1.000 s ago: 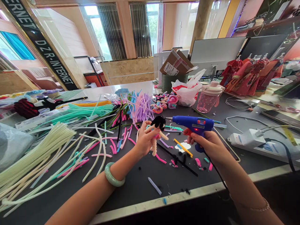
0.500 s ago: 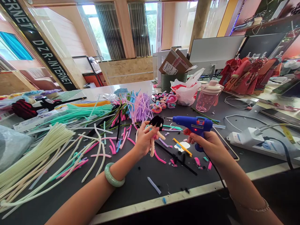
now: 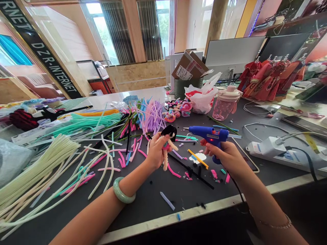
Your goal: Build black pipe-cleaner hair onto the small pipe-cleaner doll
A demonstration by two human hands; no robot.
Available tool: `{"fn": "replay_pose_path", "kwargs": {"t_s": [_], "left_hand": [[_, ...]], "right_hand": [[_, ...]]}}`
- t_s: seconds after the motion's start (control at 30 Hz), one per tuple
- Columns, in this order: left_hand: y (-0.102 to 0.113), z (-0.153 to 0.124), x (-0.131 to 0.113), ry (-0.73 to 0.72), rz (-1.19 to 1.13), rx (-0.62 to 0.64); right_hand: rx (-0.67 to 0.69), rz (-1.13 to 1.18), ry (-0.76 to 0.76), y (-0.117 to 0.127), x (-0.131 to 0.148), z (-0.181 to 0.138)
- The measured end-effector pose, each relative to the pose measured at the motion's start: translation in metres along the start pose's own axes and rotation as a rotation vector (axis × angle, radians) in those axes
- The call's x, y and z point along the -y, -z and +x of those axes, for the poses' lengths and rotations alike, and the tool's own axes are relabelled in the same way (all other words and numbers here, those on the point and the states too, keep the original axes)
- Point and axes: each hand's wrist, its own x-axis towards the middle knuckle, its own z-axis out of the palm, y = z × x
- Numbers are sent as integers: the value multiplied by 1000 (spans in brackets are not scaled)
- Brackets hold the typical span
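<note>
At the lower left of the dark work surface (image 3: 143, 207) lies a bundle of pale green pipe cleaners (image 3: 38, 170), with a teal bundle (image 3: 89, 119) above it. A jade bangle (image 3: 124, 190) circles the left wrist. Near the middle of the frame, the left hand (image 3: 155, 153) has a closed grip on a black-haired pipe-cleaner doll (image 3: 166, 146), which stands just below a heap of purple pipe cleaners (image 3: 153, 117). Just to the right, the right hand (image 3: 227, 158) has its grip clenched around the handle of a blue hot glue gun (image 3: 208, 134), nozzle aimed left toward the doll but apart from it. A white power strip (image 3: 270, 149) sits at the far right.
</note>
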Motion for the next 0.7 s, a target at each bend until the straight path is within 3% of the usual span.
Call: {"fn": "replay_pose_path", "kwargs": {"t_s": [0.17,0.37,0.5,0.7], "left_hand": [[0,0,0,0,-9,-8],[0,1,2,-3,-10,-21],[0,0,2,0,0,-28],[-1,0,3,-8,-10,-17]], "right_hand": [[-71,-154,-39,4,-11,2],[-143,-512,-77,5,-11,10],[-143,-775,-52,-3,-4,30],[-133,-895,-30,-17,-10,62]]}}
